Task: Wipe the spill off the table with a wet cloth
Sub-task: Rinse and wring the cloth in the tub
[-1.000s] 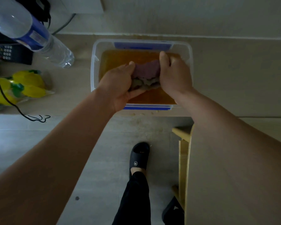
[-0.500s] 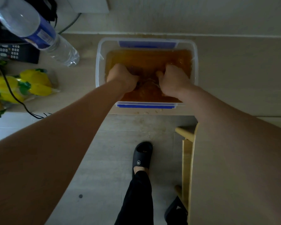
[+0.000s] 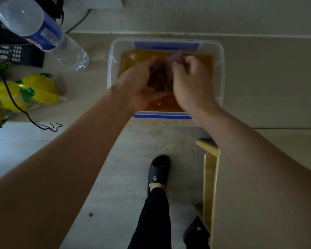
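A clear plastic tub [image 3: 221,72] with blue clips sits on the pale table, holding orange-brown water. Above the water, a bunched purple cloth [image 3: 162,76] is held between both hands. My left hand [image 3: 138,87] cups and grips it from the left and below. My right hand [image 3: 188,81] grips it from the right with curled fingers. Most of the cloth is hidden between the palms. Small yellowish spill drops [image 3: 166,122] dot the table's front edge just below the tub.
A water bottle [image 3: 43,33] lies at the left rear, a remote [image 3: 16,54] beside it. Yellow packets [image 3: 27,92] and a black cable [image 3: 25,114] sit further left. A wooden chair [image 3: 209,169] stands below the table edge, with my slippered foot [image 3: 159,171] on the floor.
Both hands were pushed down into the water half a second ago. They have lifted the cloth out and now bunch it above the tub.
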`<state>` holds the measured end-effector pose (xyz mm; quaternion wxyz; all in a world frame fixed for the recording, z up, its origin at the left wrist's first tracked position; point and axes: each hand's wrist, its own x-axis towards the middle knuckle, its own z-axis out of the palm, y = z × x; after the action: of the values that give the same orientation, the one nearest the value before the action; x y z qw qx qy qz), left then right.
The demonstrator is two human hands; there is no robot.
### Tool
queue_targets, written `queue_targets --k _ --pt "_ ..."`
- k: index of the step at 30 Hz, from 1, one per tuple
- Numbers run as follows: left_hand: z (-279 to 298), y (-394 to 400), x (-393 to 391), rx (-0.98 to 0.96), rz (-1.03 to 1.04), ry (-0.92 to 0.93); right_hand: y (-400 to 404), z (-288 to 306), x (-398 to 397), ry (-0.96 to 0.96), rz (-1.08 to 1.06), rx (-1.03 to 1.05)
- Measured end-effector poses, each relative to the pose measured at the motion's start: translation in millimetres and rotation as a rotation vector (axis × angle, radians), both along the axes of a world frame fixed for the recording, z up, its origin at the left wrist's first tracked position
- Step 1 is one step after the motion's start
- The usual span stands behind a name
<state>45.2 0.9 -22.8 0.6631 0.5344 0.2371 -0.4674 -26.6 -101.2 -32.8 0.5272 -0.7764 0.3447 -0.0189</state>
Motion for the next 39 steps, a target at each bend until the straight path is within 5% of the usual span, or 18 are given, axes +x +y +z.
queue_targets --k 5,15,19,24,29,35,39 --pt "6.0 -9.1 -22.9 -0.032 0.162 0.005 8.9 3.6 16.9 0.062 0.062 -0.194" --pt "23.0 -7.8 -27.7 0.060 0.055 -0.090 8.9 1.0 13.2 0.063 -0.057 -0.102" --pt "25.5 -4.7 -13.7 0.076 0.032 -0.091 30.5 1.6 9.3 -0.009 0.054 -0.144" --pt "24.4 8.1 -15.9 0.070 0.132 -0.147 -29.3 3.1 14.1 0.097 -0.072 -0.126" --pt "17.6 21.9 -7.0 0.093 0.104 -0.206 -37.8 2.1 -3.3 -0.016 -0.009 0.016" --pt "14.0 35.8 0.2 0.020 -0.097 -0.377 -54.6 9.1 -11.1 -0.060 0.329 0.080" --pt "10.8 38.4 4.5 0.145 -0.299 -0.476 -58.4 15.0 -9.7 0.052 0.586 -0.166"
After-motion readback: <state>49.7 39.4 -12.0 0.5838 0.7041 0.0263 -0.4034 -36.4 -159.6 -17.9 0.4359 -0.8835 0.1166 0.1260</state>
